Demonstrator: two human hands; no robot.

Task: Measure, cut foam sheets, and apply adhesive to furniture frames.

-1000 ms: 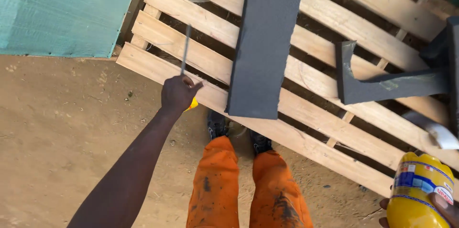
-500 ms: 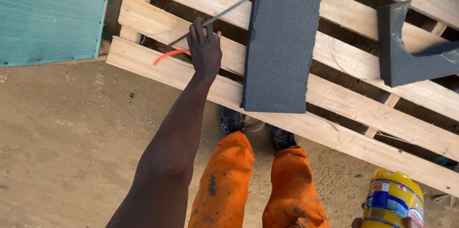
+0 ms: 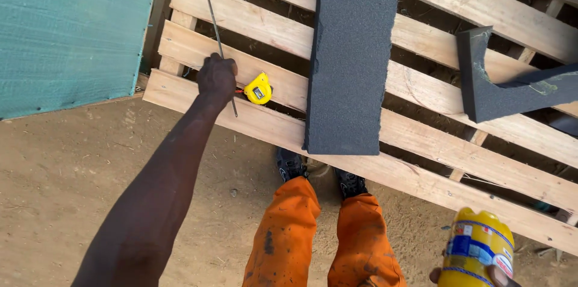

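My left hand (image 3: 217, 76) is closed around a thin metal rod (image 3: 215, 16) that runs up and away across the slats of a wooden pallet (image 3: 253, 22). A small yellow tape measure (image 3: 259, 89) lies on a slat just right of that hand, apart from it. At the bottom right my right hand (image 3: 494, 275), mostly out of frame, holds a yellow plastic bottle (image 3: 475, 251) with a blue label. A long dark grey foam slab (image 3: 352, 52) lies across the pallet in the middle.
An L-shaped dark grey foam piece (image 3: 506, 91) rests on the pallet at the right. A teal sheet (image 3: 66, 28) covers the ground at the left. My orange trousers (image 3: 325, 239) and dark shoes stand on sandy ground (image 3: 60, 191) at the pallet's near edge.
The left hand has let go of the yellow tape measure, which now lies on a slat beside it, and still grips the rod. The view shifted; the bottle shows more.
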